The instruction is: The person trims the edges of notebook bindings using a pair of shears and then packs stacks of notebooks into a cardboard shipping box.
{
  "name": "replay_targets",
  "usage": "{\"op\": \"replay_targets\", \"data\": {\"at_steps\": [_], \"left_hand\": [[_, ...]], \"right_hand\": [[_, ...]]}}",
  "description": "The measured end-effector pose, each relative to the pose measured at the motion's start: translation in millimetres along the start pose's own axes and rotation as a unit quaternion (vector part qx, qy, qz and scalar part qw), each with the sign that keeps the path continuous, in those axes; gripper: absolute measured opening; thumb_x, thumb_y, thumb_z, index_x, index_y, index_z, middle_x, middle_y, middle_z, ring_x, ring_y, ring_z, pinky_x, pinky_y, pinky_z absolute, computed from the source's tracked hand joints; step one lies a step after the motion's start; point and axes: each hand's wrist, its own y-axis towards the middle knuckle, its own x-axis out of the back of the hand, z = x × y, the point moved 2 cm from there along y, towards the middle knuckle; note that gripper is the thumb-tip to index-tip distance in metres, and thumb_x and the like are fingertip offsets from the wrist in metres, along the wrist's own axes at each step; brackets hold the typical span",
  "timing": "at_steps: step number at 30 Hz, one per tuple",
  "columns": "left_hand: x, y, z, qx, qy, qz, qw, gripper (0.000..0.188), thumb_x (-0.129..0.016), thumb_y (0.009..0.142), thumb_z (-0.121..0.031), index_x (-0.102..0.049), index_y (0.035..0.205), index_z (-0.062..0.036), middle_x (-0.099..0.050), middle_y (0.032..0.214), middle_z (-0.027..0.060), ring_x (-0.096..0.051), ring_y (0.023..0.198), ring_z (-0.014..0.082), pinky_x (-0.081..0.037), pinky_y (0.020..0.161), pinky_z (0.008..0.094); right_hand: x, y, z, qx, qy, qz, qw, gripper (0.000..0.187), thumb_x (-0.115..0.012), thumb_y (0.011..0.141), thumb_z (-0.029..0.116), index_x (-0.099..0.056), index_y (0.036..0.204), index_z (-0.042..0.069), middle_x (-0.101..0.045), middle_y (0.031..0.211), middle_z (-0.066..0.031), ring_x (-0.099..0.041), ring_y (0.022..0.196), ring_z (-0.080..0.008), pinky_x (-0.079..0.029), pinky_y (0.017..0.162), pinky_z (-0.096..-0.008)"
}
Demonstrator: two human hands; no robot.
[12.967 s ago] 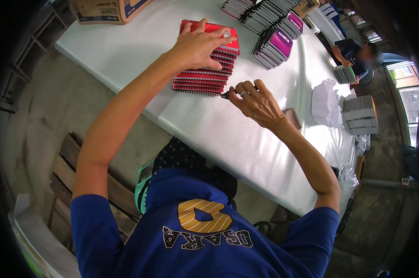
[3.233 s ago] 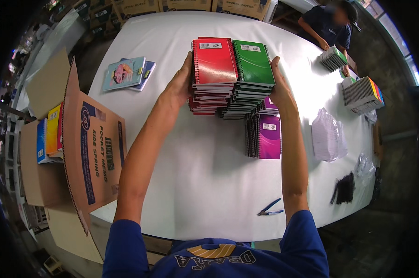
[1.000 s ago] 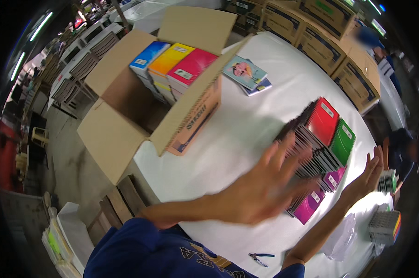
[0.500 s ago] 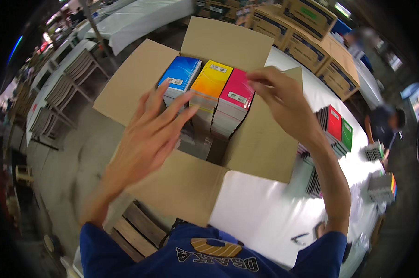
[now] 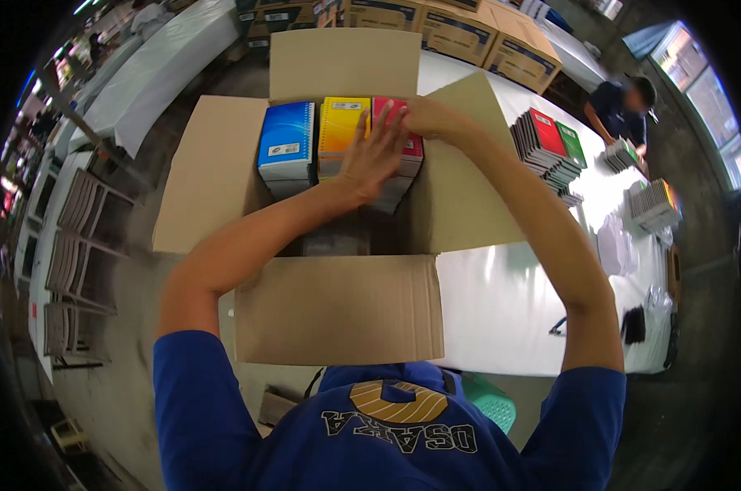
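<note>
An open cardboard box (image 5: 338, 315) stands in front of me with its flaps folded out. Along its far side are stacks of spiral notebooks: blue (image 5: 287, 131), yellow (image 5: 334, 127) and pink (image 5: 412, 148). My left hand (image 5: 370, 162) lies across the yellow and pink stacks, fingers stretched out and apart. At the far right corner of the pink stack is my right hand (image 5: 428, 119), bent downward against it. Its fingertips are partly hidden, so I cannot tell whether they grip. Part of the box's near inside is dark, with something clear or shiny at the bottom.
On the white table (image 5: 493, 319) to the right stand red notebooks (image 5: 542, 131) and green notebooks (image 5: 570, 146). Another person (image 5: 620, 110) works at the table's far right. Closed cartons (image 5: 460, 37) line the back. Stacked chairs (image 5: 92, 200) are at left, a green stool (image 5: 489, 401) below.
My left hand has moved right, from above the blue and yellow stacks onto the yellow and pink ones. My right hand has come down to the pink stack's corner. The view has turned.
</note>
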Motion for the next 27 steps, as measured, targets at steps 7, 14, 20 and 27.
{"op": "replay_targets", "data": {"at_steps": [7, 14, 20, 27], "left_hand": [[-1.8, 9.6, -4.5, 0.002, -0.063, 0.017, 0.998, 0.097, -0.080, 0.067, -0.042, -0.035, 0.144, -0.0042, -0.032, 0.151, 0.0158, -0.019, 0.145, 0.0347, -0.016, 0.114, 0.0589], [-18.4, 8.8, -2.8, -0.026, -0.076, -0.066, 0.995, 0.081, -0.075, 0.074, -0.032, -0.040, 0.141, -0.0039, -0.035, 0.149, 0.0162, -0.028, 0.141, 0.0376, -0.025, 0.110, 0.0603], [-16.9, -18.3, 14.9, -0.003, -0.056, -0.021, 0.998, 0.093, -0.079, 0.067, -0.041, -0.039, 0.143, -0.0063, -0.035, 0.149, 0.0146, -0.031, 0.139, 0.0359, -0.032, 0.105, 0.0607], [-13.0, 0.9, 14.2, -0.023, -0.101, -0.012, 0.995, 0.104, -0.082, 0.066, -0.036, -0.026, 0.150, -0.0096, -0.030, 0.153, 0.0128, -0.031, 0.140, 0.0358, -0.030, 0.107, 0.0593]], "right_hand": [[-24.5, 11.9, -11.2, -0.078, -0.012, -0.006, 0.997, 0.016, -0.058, 0.076, 0.009, -0.071, 0.082, 0.002, -0.066, 0.077, -0.0170, -0.066, 0.073, -0.0330, -0.053, 0.065, -0.0381], [-74.3, 25.5, -20.2, -0.048, -0.229, -0.095, 0.967, 0.030, -0.066, 0.078, 0.019, -0.067, 0.102, 0.000, -0.069, 0.091, -0.0174, -0.069, 0.090, -0.0297, -0.053, 0.076, -0.0477], [-62.9, 13.3, 19.6, -0.194, 0.173, 0.069, 0.963, 0.075, -0.055, 0.090, 0.047, -0.034, 0.144, 0.000, -0.047, 0.132, -0.0277, -0.042, 0.125, -0.0471, -0.045, 0.090, -0.0617], [-54.9, -4.0, 4.1, -0.328, 0.601, -0.037, 0.728, 0.088, -0.039, 0.093, 0.065, -0.021, 0.150, 0.001, -0.010, 0.158, -0.0213, -0.002, 0.146, -0.0416, -0.023, 0.100, -0.0768]]}}
